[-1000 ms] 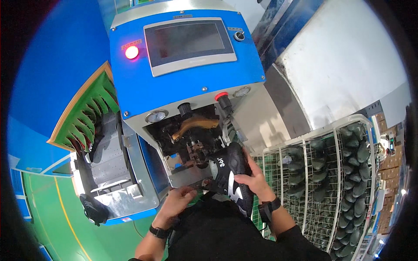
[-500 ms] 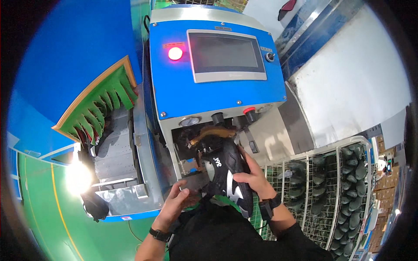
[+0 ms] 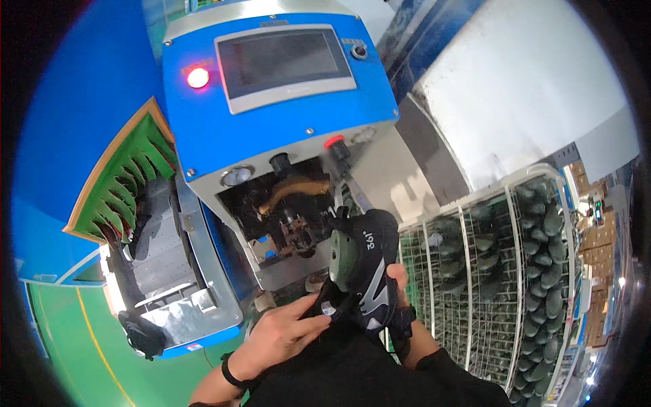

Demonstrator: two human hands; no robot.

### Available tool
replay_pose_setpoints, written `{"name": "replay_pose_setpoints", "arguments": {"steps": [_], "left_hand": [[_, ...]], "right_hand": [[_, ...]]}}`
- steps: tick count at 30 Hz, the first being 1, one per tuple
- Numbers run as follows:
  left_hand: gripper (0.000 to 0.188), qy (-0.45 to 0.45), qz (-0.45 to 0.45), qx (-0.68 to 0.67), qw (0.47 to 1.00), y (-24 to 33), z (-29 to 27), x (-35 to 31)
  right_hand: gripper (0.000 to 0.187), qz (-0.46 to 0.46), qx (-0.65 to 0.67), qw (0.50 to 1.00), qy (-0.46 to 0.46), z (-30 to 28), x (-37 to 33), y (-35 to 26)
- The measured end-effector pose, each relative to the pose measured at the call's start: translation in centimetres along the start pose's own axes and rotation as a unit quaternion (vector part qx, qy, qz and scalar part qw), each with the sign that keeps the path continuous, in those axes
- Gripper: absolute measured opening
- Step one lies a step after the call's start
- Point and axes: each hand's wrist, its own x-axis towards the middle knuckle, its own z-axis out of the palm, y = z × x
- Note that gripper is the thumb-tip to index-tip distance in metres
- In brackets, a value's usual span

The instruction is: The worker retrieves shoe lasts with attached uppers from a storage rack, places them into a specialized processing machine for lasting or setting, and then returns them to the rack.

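A black shoe [image 3: 377,261] with a grey-white side stripe hangs in front of the machine's opening, tilted, with a green shoe last [image 3: 343,256] showing inside it. My right hand [image 3: 400,286] grips the shoe from its right side; most of the fingers are hidden behind it. At the shoe's opening, my left hand [image 3: 281,334] has its thumb and fingers closed on the black tongue [image 3: 331,302], which bears a small label. Just beyond the shoe lies the machine's metal clamp [image 3: 296,234], under a curved brown pad [image 3: 295,191].
The blue machine [image 3: 271,129] carries a dark screen [image 3: 285,61], a lit red lamp [image 3: 198,78] and a red-topped button [image 3: 335,142]. On the right stands a white wire rack [image 3: 468,264] of green shoe lasts. A conveyor [image 3: 163,237] with a green strip curtain [image 3: 129,183] lies left.
The shoe has come away from the machine's clamp toward me, uncovering the green last. My left hand has moved in from beside the shoe and closed on its tongue. The view has shifted right.
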Motion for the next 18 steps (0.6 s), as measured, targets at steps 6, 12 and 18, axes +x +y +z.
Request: {"name": "replay_pose_setpoints", "arguments": {"steps": [6, 12, 18], "left_hand": [[0.023, -0.024, -0.053, -0.06, 0.997, -0.2, 0.7, -0.4], [0.068, -0.011, -0.167, -0.127, 0.978, -1.3, 3.5, -0.4], [0.094, 0.074, -0.33, -0.475, 0.812, -3.3, 4.9, -0.4]], "right_hand": [[0.091, -0.041, -0.037, 0.998, 0.022, -1.3, -1.8, -1.5], [0.112, -0.05, -0.201, 0.978, 0.002, -1.7, -2.1, -3.2], [0.107, 0.04, -0.214, 0.957, -0.194, 1.5, 0.6, -0.6]]}}
